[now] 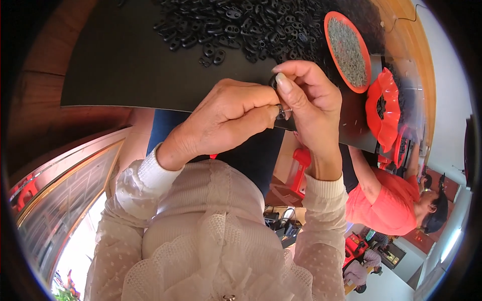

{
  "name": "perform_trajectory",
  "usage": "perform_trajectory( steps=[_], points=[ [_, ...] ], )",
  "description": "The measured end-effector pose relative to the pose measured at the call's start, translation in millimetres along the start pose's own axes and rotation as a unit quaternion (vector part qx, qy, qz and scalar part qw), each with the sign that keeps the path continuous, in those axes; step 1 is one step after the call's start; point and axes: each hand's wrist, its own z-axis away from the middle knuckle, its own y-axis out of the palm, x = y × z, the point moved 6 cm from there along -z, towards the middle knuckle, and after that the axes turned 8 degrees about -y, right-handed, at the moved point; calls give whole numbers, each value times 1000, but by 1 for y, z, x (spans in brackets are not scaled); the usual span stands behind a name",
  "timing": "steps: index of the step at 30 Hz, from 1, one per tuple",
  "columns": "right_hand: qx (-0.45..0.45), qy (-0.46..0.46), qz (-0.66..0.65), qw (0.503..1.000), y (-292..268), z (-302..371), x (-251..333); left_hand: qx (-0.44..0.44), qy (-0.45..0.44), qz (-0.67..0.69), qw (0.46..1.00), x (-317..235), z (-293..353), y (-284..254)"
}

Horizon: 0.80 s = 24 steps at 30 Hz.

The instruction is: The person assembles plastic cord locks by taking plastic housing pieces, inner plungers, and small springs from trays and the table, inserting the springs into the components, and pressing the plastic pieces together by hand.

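Note:
In front of my body, my left hand (231,118) is closed, its thumb and forefinger pinching a small black plastic cord-lock piece (280,113). A thin metal spring (287,111) sticks out from that piece toward my right palm. Close against it, my right hand (316,98) pinches another rounded black plastic piece (273,81) between thumb and forefinger. My fingers cover most of both pieces, and whether they touch each other cannot be made out. Just beyond my hands, a pile of black cord-lock pieces with paired holes (232,29) lies on the dark tabletop (125,65).
An orange oval dish (359,89) full of small metal springs stands right of the pile. Beside it is a red wavy-edged bowl (374,108) with black parts inside. A co-worker in a red shirt (386,205) sits at the right. The table's near edge runs below my wrists.

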Motion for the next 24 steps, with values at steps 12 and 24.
perform_trajectory(
  steps=[12,24],
  points=[
    [38,106,-69,991,-19,13,-9,2,-146,85,986,8,-1,-1],
    [38,64,-31,997,-24,17,5,16,-168,64,984,9,-4,2]
  ],
)
